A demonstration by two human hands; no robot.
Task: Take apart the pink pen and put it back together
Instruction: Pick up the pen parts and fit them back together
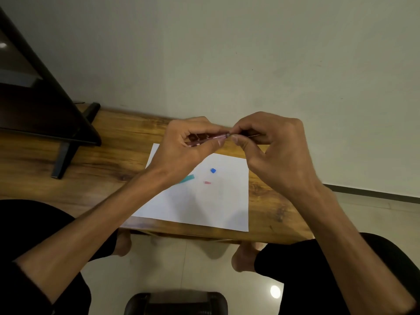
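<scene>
2 bare hands raised together above a wooden table [109, 155], seen from above by a head-worn camera. Left hand [186, 146] curled closed around the pink pen [210, 138], barrel lying roughly level and pointing toward the right hand, most of it hidden inside the fist. Right hand [272, 146] pinched shut, thumb and forefinger meeting at the pen's exposed end, with a thin refill [253, 135] showing as a fine line behind those fingers; whether already seated in the barrel or only touching it, cannot tell. Both hands held well clear of the tabletop.

Below the hands, 1 white sheet of paper [216, 205] lying flat on the table, its near corner reaching just past the table's front edge. On the paper, 3 small loose pieces: a teal strip [187, 178] partly covered by the left wrist, a small blue square piece [213, 170] further right, and a tiny pink piece [207, 182] just below the blue one, none touching another.

At far left, a dark angled stand [66, 142] resting on the table. Knees in black clothing at both lower corners, bare feet on pale floor tiles under the table's edge.
</scene>
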